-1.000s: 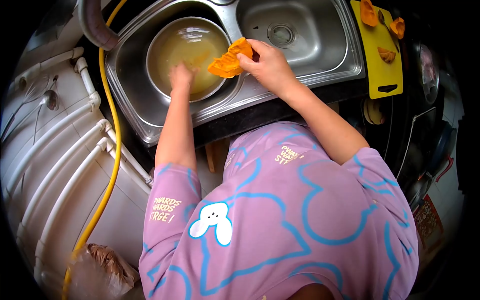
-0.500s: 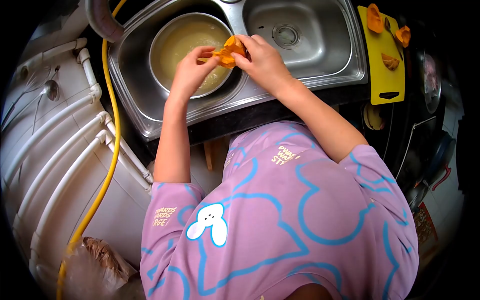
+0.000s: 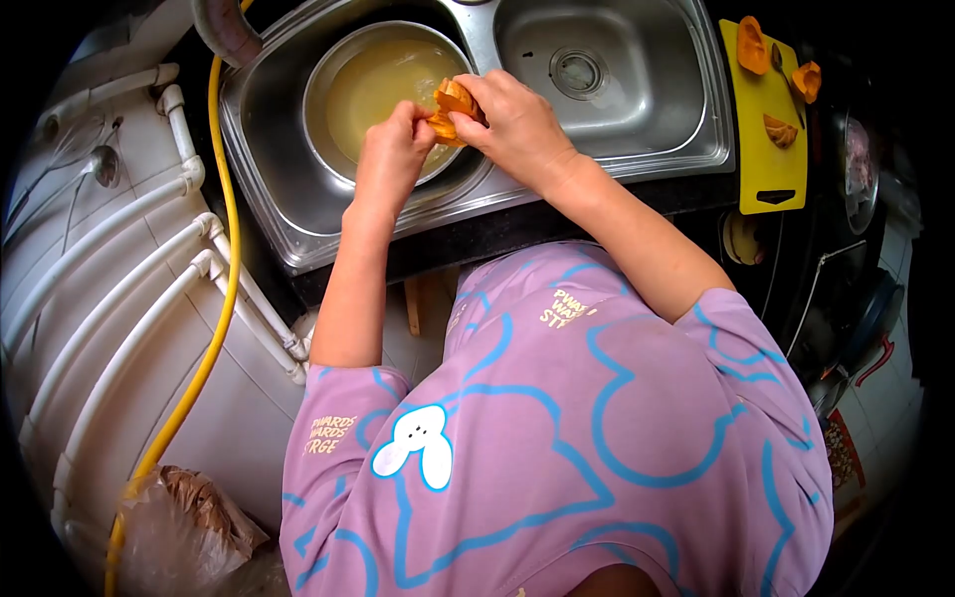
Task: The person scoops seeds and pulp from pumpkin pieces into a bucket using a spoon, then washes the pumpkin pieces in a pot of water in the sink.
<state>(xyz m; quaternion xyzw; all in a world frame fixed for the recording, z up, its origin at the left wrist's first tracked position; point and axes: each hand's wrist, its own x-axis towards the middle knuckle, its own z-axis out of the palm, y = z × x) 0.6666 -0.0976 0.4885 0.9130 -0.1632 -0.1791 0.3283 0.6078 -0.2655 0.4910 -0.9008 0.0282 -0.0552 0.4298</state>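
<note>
Over the right rim of a round metal basin of cloudy yellowish water, my two hands are close together on a bright orange piece of pumpkin. My right hand grips it from the right, thumb in front and fingers behind. My left hand is closed, its fingertips pinching the left edge of the piece. Part of the pumpkin is hidden behind my fingers. The basin sits in the left bowl of the steel sink.
Right of the sink, a yellow cutting board carries several pumpkin pieces and a spoon-like utensil. A yellow hose and white pipes run along the left. A plastic bag lies at lower left.
My left hand has closed from a looser grasp into a pinch on the pumpkin's left edge. Both hands and the piece have shifted slightly down in view.
</note>
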